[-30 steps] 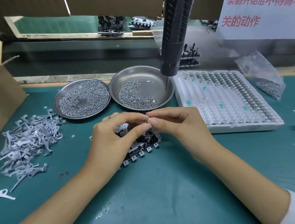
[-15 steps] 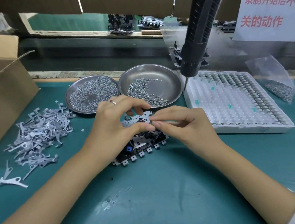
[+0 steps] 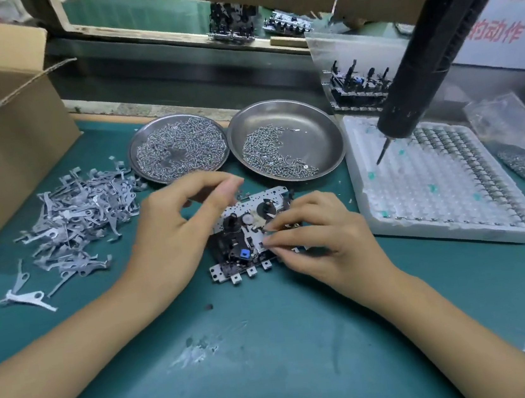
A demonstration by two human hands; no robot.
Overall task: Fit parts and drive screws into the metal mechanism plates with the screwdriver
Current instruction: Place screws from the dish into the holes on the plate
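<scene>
A metal mechanism plate [image 3: 248, 205] with black parts and a small blue piece lies flat on the green mat in front of me. My right hand [image 3: 323, 244] rests on the plate's right half, and its thumb and forefinger pinch a small part against the plate. My left hand [image 3: 173, 239] hovers over the plate's left edge with loosely curled fingers, and I see nothing between them. The black electric screwdriver [image 3: 419, 57] hangs at the upper right with its bit over the white tray, and neither hand touches it.
Two steel dishes of screws, the left dish [image 3: 135, 141] and the right dish [image 3: 316, 132], stand behind the plate. A white tray [image 3: 420, 199] of small parts lies on the right, with a plastic bag [image 3: 519, 147] beyond it. Loose metal levers [image 3: 81, 214] and a cardboard box [image 3: 9, 137] are on the left.
The hands, which pinched a small part together above the plate, have parted. My right hand has gone down onto the plate with the part, and my left has drawn off to the left.
</scene>
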